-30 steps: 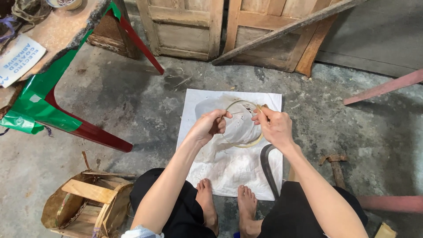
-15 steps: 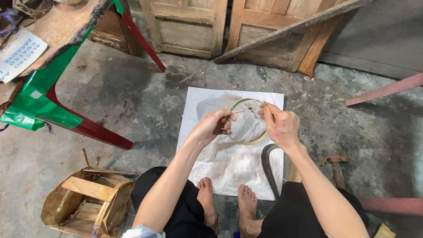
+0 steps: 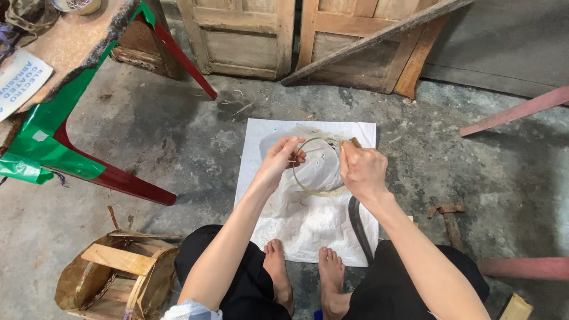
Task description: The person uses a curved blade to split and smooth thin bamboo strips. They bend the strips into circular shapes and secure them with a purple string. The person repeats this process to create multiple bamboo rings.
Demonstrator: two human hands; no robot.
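Bamboo-coloured strip hoop [image 3: 317, 169], now rounder and larger than a moment earlier, was pinched shut by the left hand [image 3: 278, 161] on one side and the right hand [image 3: 361, 169] on the other, above a white sack [image 3: 308, 219] spread on concrete floor [image 3: 178, 136] before wooden doors [image 3: 249, 35].

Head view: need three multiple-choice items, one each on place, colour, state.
1. Where does the white woven sheet lie?
A on the concrete floor
B on a table
C on a chair

2. What colour is the plastic wrap on the bench at left?
A blue
B green
C yellow

3. How is the thin pale bamboo strip shaped?
A straight
B snapped in two
C bent into a ring

Key: 1 A, it lies flat by the bare feet. 2 B, plainly green. 3 C, the left hand and right hand hold it as a hoop.
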